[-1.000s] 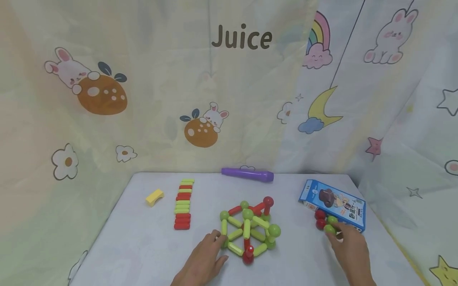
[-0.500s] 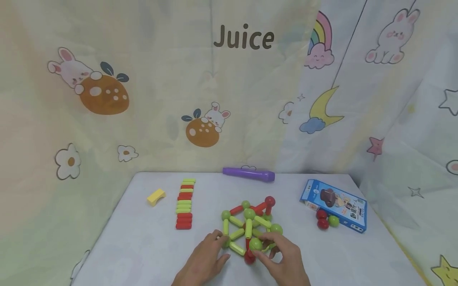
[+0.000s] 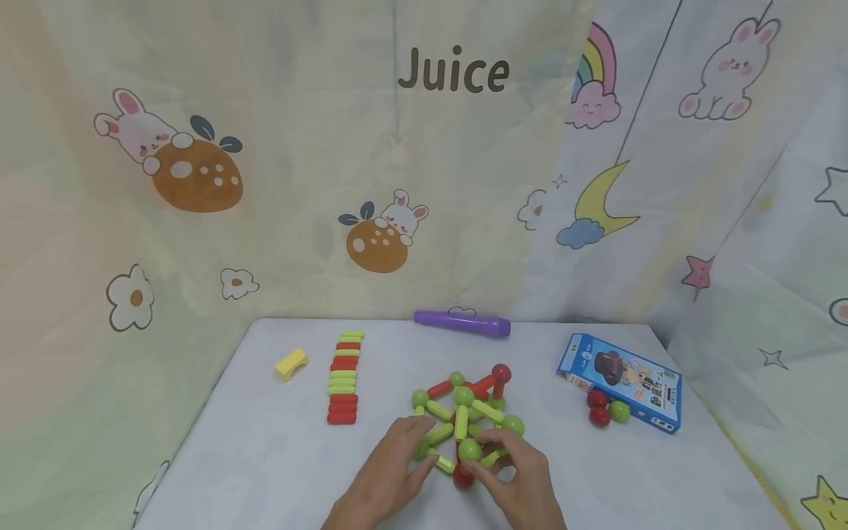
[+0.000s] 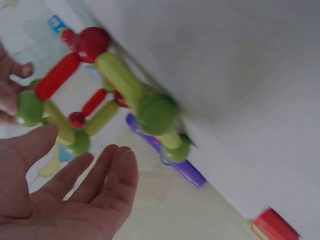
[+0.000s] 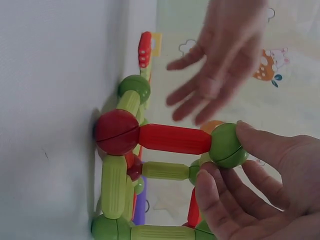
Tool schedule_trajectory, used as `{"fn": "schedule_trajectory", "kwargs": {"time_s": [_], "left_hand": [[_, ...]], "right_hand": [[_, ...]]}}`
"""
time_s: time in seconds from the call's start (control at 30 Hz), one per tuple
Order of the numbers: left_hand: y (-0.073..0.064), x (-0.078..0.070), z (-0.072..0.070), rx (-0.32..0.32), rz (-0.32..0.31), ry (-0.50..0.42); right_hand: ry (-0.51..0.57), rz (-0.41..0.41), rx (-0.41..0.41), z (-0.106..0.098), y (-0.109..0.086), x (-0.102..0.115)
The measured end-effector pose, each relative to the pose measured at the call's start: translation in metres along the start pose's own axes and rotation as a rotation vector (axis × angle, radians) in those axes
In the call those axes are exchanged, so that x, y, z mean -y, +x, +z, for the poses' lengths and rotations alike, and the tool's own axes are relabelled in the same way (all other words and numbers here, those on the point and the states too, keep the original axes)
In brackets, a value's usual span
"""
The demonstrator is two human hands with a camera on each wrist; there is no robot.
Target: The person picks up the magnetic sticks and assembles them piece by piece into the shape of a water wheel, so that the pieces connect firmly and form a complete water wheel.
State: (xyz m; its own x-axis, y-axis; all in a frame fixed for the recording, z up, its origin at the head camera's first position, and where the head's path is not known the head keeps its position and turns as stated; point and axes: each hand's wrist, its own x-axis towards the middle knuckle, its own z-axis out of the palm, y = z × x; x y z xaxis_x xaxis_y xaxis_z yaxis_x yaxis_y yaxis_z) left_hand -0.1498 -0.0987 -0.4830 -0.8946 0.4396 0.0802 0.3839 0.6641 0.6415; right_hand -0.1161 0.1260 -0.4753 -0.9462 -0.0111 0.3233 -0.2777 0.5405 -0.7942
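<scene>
A frame of green and red balls joined by short rods (image 3: 461, 423) stands on the table before me. At its near corner my right hand (image 3: 520, 478) pinches a green ball (image 5: 228, 145) between thumb and fingers. That ball sits on the end of a red rod (image 5: 175, 138), which rises from a red ball (image 5: 117, 131) on the table. My left hand (image 3: 391, 467) is at the frame's left side, partly covering a green ball there. In the left wrist view the left hand's fingers (image 4: 122, 172) are extended and hold nothing.
Left of the frame lies a column of red and green rods (image 3: 342, 383), beside a yellow arched block (image 3: 292, 364). A purple stick (image 3: 461, 323) lies at the back edge. On the right, several loose balls (image 3: 598, 416) lie by a blue box (image 3: 629, 379).
My right hand has brought a green ball from beside the blue box to the red rod at the frame's near corner. My left hand has shifted slightly and risen along the frame's left side.
</scene>
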Motion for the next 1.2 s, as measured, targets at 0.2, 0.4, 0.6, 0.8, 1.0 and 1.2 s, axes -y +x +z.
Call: {"fn": "schedule_trajectory", "kwargs": {"time_s": [0.2,0.4,0.6,0.8,1.0,1.2], "left_hand": [[0.007,-0.013,-0.002,0.029,0.075,-0.271],[0.009,-0.014,0.000,0.009,0.130,-0.349],[0.010,-0.019,0.001,0.023,0.126,-0.372],[0.008,-0.018,-0.002,0.004,0.118,-0.330],[-0.006,0.008,-0.007,-0.129,-0.003,-0.069],[-0.017,0.056,-0.026,-0.307,-0.271,0.189]], "right_hand": [[0.055,0.025,0.034,-0.001,0.000,-0.001],[0.081,0.030,0.042,0.000,-0.001,-0.003],[0.082,0.013,0.037,0.001,-0.002,-0.006],[0.060,0.000,0.030,-0.003,-0.002,-0.005],[-0.050,0.009,0.030,-0.032,-0.008,-0.019],[-0.166,0.214,0.077,-0.057,-0.001,-0.047]]}}
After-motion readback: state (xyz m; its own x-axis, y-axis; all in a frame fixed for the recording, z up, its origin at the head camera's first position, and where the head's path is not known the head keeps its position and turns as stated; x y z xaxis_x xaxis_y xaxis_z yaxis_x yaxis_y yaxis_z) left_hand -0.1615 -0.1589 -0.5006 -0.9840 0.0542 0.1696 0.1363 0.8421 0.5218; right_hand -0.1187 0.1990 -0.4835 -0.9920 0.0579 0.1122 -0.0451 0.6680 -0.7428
